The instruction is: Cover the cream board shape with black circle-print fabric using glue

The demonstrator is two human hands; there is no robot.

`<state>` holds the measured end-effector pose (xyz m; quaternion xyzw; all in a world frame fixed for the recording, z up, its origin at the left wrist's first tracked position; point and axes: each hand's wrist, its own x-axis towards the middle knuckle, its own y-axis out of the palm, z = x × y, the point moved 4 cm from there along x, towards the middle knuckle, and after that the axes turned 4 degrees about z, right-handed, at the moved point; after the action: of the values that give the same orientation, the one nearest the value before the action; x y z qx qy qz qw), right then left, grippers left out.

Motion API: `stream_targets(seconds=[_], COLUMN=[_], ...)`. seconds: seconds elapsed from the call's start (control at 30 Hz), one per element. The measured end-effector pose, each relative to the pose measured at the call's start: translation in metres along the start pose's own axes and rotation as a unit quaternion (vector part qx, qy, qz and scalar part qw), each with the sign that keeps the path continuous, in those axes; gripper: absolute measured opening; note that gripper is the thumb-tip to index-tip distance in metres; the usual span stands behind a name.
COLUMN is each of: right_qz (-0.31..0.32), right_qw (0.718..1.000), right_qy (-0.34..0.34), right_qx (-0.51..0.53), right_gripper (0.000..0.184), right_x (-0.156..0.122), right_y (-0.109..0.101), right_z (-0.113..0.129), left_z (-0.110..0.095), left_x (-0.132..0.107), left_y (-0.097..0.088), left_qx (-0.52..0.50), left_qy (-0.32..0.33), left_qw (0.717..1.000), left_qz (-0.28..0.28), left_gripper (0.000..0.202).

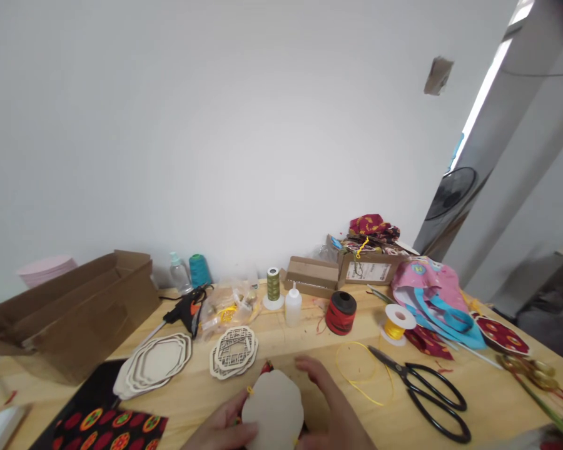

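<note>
Both of my hands are at the bottom edge of the head view, gripping a pale, rounded wooden panel (273, 409) between them. My left hand (220, 430) pinches its lower left edge. My right hand (331, 406) curls around its right side, fingers reaching over the top. A bit of red patterned fabric (266, 367) and yellow cord peek out behind the panel. Just beyond lie a stack of cut-out lattice wooden pieces (233, 351) and a stack of wooden frames (157, 362).
On the wooden table (304, 340): black scissors (426, 390), a yellow cord loop (363, 372), yellow thread spool (396, 322), red ribbon roll (341, 311), glue bottle (293, 305), green thread cone (273, 287), hot glue gun (187, 307), open cardboard box (70, 312), small boxes, pink bag (431, 294).
</note>
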<state>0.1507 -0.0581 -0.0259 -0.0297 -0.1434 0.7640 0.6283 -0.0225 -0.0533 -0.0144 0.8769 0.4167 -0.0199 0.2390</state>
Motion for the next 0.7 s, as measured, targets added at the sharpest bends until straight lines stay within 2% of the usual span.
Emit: stream_targets(seconds=[0.07,0.1,0.17,0.23,0.27,0.37,0.4,0.43,0.47,0.57,0.7], right_qz=[-0.035,-0.022,0.043,0.066,0.055,-0.057,-0.096,-0.126,-0.143,-0.135,-0.122], right_qw=[0.988,0.974,0.938,0.916,0.918,0.962,0.975,0.983,0.986,0.973,0.951], right_qy=[0.068,0.084,0.088,0.103,0.112,0.113,0.103,0.094,0.085,0.095,0.123], right_qx=[0.136,0.209,0.334,0.383,0.375,0.243,0.17,0.092,0.014,-0.164,-0.257], right_gripper=[0.059,0.053,0.049,0.046,0.045,0.041,0.037,0.031,0.026,0.023,0.027], right_x=[-0.001,-0.001,-0.001,-0.001,-0.002,-0.006,-0.008,-0.01,-0.012,-0.017,-0.021], right_y=[0.001,0.004,0.012,0.013,0.009,-0.012,-0.02,-0.027,-0.032,-0.037,-0.037], right_z=[-0.003,-0.001,0.006,0.008,0.005,-0.015,-0.022,-0.027,-0.031,-0.034,-0.032], left_z=[-0.008,-0.013,-0.027,-0.039,-0.044,-0.045,-0.042,-0.038,-0.033,-0.02,-0.02], left_x=[0.002,0.002,0.002,0.004,0.007,0.023,0.031,0.039,0.046,0.059,0.055], left_y=[0.009,0.012,0.018,0.02,0.021,0.019,0.015,0.009,0.004,-0.006,-0.004], left_qx=[-0.02,-0.021,0.0,0.035,0.054,0.163,0.233,0.328,0.362,0.42,0.479], left_qy=[-0.007,-0.012,-0.022,-0.035,-0.038,-0.044,-0.034,-0.029,-0.026,-0.022,-0.016], left_qw=[1.0,0.999,0.999,0.998,0.997,0.982,0.97,0.944,0.932,0.903,0.867], left_qz=[0.02,0.027,0.035,0.036,0.046,0.088,0.066,0.022,-0.014,-0.084,-0.135], left_gripper=[0.055,0.054,0.052,0.051,0.051,0.054,0.054,0.054,0.056,0.062,0.067])
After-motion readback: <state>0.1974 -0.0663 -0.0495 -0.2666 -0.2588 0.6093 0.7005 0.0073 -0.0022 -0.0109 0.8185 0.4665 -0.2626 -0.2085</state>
